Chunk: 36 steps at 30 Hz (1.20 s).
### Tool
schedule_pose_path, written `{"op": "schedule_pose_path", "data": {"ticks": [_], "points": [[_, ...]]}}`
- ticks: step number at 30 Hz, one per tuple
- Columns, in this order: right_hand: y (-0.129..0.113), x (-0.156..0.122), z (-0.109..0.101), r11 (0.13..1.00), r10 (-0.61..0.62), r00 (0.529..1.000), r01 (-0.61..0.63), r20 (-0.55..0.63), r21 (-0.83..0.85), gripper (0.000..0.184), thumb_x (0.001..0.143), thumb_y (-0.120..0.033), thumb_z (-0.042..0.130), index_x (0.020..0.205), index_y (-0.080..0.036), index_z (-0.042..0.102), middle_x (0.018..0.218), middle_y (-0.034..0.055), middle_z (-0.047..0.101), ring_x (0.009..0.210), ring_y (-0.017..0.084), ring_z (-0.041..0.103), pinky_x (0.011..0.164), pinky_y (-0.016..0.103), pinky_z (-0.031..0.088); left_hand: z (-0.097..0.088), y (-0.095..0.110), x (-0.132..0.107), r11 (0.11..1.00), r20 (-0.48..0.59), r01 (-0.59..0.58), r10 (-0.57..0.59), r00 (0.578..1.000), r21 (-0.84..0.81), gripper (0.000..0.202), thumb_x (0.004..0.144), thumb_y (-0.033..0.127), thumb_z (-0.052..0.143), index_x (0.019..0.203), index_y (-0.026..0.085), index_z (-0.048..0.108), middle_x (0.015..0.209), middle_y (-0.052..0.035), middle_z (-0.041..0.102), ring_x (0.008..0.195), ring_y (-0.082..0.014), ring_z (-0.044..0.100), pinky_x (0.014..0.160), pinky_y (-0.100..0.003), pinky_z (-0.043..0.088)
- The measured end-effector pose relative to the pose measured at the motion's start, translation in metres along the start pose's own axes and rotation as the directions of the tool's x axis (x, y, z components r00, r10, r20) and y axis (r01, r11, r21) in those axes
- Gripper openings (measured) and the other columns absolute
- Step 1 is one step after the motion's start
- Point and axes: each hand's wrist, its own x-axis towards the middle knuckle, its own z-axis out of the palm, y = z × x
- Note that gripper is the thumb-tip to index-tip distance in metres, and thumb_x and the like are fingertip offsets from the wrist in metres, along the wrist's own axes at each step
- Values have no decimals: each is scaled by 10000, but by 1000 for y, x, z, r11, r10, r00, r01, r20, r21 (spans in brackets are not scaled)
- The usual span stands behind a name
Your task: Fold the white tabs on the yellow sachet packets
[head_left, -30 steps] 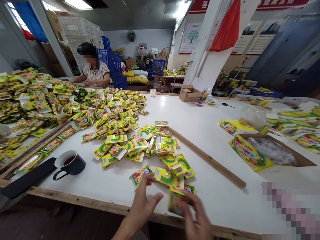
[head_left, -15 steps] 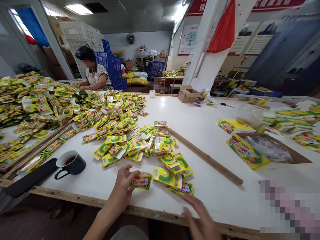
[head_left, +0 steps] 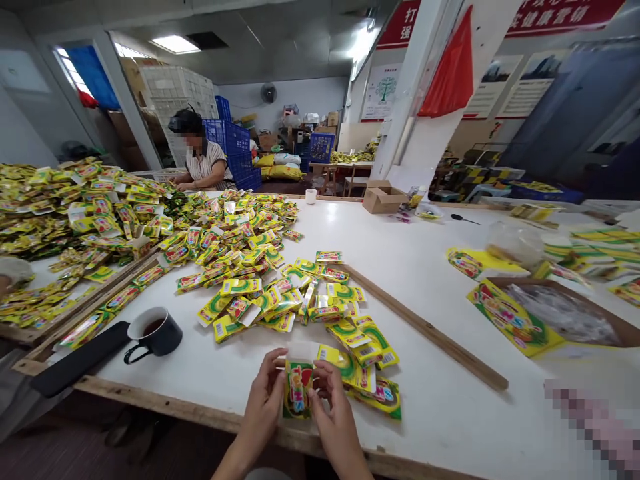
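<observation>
Between my two hands, close to the table's front edge, a small green and yellow candy box [head_left: 299, 393] stands upright with a pale flap raised at its top end. My left hand [head_left: 267, 393] grips its left side, and the fingers of my right hand [head_left: 330, 400] close on its right side. Just beyond lie a flat yellow box [head_left: 345, 365] with a green arc and a green-yellow box [head_left: 384, 397]. A heap of similar boxes [head_left: 285, 297] spreads over the white table behind them.
A dark mug [head_left: 163, 339] of brown drink stands left, beside a long black object [head_left: 83, 360]. A wooden strip [head_left: 425, 327] crosses the table. Right, an open carton [head_left: 515, 317] holds clear plastic. A co-worker [head_left: 205, 160] sits behind a larger heap [head_left: 115, 207].
My right hand has come left and up to the small box, which my left hand alone held before. The box has turned from lying sideways to upright. The view has shifted slightly.
</observation>
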Motion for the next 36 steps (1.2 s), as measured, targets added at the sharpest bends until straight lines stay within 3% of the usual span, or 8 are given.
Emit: {"op": "schedule_pose_path", "data": {"ticks": [4,9,13,16,18,22,27,36], "points": [[0,4,-5,999,31,996,-28,89,-38,333,833,-277,552,1159,-221,589,1169,85,632,1005,222,633,844,302,525,-1,0,1,997,48,64,-67,997,49,326,845,312,625,1143,203,549,936,-60,682,813,-212,677,714,-303,531],[2,4,-6,998,55,997,-55,52,-6,398,816,-283,594,1200,-207,520,1068,85,667,949,228,652,812,314,529,-5,-1,5,997,87,71,-72,994,18,207,836,305,639,993,182,585,812,-33,694,756,-193,660,667,-264,504],[-5,11,-8,999,42,992,-38,117,-35,216,858,-330,574,1029,-201,603,988,73,680,896,218,655,796,294,519,-7,1,9,999,82,37,-37,996,6,155,820,301,651,892,171,609,786,-26,670,739,-182,630,676,-258,491],[-10,19,-9,998,18,995,-12,100,-59,183,882,-363,560,903,-198,637,915,60,682,873,211,651,792,274,510,-4,1,10,1000,30,4,-5,1000,24,141,832,308,627,840,168,635,853,-45,670,793,-193,627,728,-275,490],[-12,22,-8,999,-2,999,4,53,-46,172,872,-358,581,868,-196,635,888,57,682,871,210,653,791,268,512,0,0,10,1000,-7,-15,15,1000,-14,127,829,305,630,866,184,625,882,-42,664,824,-196,628,748,-279,491],[-15,21,-5,999,-46,999,45,-19,-14,183,874,-324,584,993,-193,632,947,71,689,894,213,660,813,290,527,4,-3,9,996,-41,-24,21,999,-85,216,836,303,622,1030,231,560,905,-28,654,851,-193,636,768,-295,499],[-25,15,-3,990,-118,991,122,62,-65,139,886,-275,569,937,-202,675,984,78,676,942,219,634,828,301,516,1,5,10,986,24,-70,67,997,148,150,862,318,576,886,188,645,936,-68,679,911,-226,636,818,-314,480],[-33,21,4,987,-82,997,79,-16,-139,148,878,-314,571,826,-185,622,770,33,648,697,177,609,660,251,486,7,13,9,984,-62,-2,13,998,180,145,822,312,628,872,181,661,794,-31,690,755,-195,626,696,-267,479]]}}
